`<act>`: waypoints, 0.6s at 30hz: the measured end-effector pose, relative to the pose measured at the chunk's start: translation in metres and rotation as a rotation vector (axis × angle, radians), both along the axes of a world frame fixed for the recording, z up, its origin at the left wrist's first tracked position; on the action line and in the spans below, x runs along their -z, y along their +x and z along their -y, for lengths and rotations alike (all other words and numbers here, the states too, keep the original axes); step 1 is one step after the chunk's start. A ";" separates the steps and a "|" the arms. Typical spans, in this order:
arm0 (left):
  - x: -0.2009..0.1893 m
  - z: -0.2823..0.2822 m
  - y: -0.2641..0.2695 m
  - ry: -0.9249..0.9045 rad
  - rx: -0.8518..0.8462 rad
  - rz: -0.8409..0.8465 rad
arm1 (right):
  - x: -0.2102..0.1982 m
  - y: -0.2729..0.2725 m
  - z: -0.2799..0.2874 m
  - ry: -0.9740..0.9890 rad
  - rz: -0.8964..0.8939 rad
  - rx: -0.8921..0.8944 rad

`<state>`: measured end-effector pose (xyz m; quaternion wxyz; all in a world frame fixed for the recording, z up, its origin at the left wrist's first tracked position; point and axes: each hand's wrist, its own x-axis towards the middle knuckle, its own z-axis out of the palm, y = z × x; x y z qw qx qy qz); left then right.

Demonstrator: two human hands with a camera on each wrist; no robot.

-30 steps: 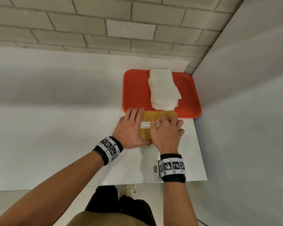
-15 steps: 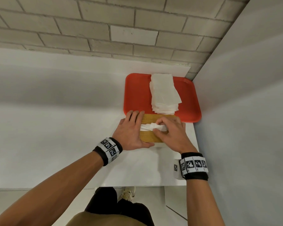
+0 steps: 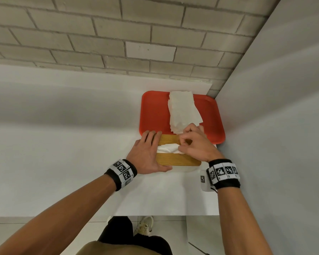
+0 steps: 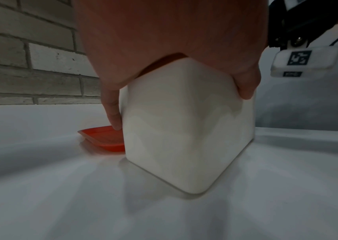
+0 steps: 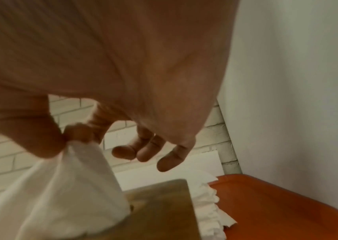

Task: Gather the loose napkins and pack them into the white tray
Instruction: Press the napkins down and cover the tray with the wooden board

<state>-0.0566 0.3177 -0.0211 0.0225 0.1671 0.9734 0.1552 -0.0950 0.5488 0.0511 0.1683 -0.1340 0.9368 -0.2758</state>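
We see a white box [image 4: 186, 123] with a wooden lid [image 3: 179, 160] standing on the white bench [image 3: 63, 162], just at 6 o'clock of a red tray [image 3: 155, 111]. Our left hand [image 3: 145, 153] clasps the box's left end, fingers laid over the lid's far corner and thumb curled along the near side; the left wrist view shows the thumb and a finger wrapped over the box's upper edge. Our right hand [image 3: 195, 144] pinches a napkin [image 5: 61, 186] between thumb and forefinger where it comes out of the lid's slot, the other three fingers [image 5: 147, 151] loosely curled and apart from it. A stack [image 3: 182, 111] of loose napkins lies on the tray at 12 o'clock of the box, its near edge just beside our right knuckles.
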 end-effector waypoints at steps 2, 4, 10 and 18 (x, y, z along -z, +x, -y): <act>0.001 0.001 0.000 0.005 -0.006 -0.005 | -0.005 -0.002 -0.003 0.041 -0.004 -0.037; 0.002 0.002 0.000 0.010 -0.005 -0.006 | -0.002 -0.002 -0.005 0.194 0.053 -0.102; -0.011 0.011 -0.007 0.269 0.042 0.113 | 0.018 0.007 -0.021 -0.052 -0.097 0.129; -0.030 0.001 -0.067 0.110 0.412 0.413 | 0.065 0.024 -0.007 -0.272 -0.192 0.285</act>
